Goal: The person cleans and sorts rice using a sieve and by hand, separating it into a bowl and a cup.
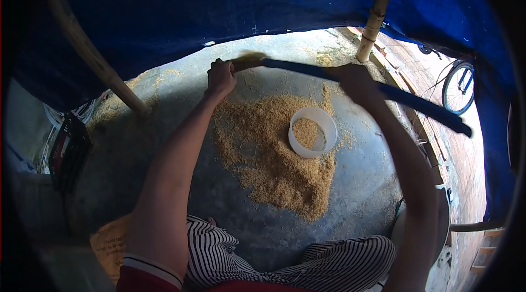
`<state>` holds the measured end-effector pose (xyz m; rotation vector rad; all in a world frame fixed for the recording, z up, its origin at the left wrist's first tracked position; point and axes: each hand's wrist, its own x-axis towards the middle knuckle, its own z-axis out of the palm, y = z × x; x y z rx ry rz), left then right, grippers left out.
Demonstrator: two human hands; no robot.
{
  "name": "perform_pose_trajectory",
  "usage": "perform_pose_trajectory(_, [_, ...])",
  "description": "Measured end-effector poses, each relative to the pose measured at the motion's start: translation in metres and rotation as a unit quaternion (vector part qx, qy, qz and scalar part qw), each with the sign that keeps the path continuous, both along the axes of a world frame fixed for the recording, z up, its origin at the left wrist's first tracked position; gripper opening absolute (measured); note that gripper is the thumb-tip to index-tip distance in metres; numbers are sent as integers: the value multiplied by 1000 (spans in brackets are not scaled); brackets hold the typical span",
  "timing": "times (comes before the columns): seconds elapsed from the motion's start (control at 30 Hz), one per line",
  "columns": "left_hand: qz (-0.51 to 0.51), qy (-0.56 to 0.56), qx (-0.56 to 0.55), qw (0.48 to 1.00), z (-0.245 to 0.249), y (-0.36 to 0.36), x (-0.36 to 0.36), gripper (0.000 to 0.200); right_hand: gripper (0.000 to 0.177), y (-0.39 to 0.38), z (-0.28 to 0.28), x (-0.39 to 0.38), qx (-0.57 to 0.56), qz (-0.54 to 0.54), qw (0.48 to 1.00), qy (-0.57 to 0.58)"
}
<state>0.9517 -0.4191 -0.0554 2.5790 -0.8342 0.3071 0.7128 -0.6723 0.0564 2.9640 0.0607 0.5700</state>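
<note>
Under a blue tarpaulin (219,7), our concrete floor (361,182) bears a grain heap (274,166) at centre, with a part-filled white tub (312,152) in it. Our left hand (221,77) and right hand (356,81) clench the broom (307,69) in the upper frame.

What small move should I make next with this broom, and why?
Probably a short pull of the broom toward you. Left hand and right hand both grip it, its head sits past the far edge of the pile, and loose grain lies scattered there. Keep the stroke clear of the bowl standing in the pile.
</note>
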Motion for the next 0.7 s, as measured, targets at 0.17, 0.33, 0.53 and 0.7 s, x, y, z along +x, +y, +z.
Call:
perform_pose_trajectory(0.17, [1,-63,-18,998,-14,8,4,10,37,98,-49,28,-106,-54,969,218])
perform_pose_trajectory(0.33, [2,18,38,999,-18,16,5,13,39,42,-14,-34,-19,2,980,196])
perform_pose_trajectory(0.53, [-43,46,44,997,-29,-2,1,10,45,3,73,-125,17,-101,960,262])
perform_pose_trajectory(0.7, [-108,61,30,992,-31,-34,-21,9,45,-18,123,-193,94,-191,959,187])
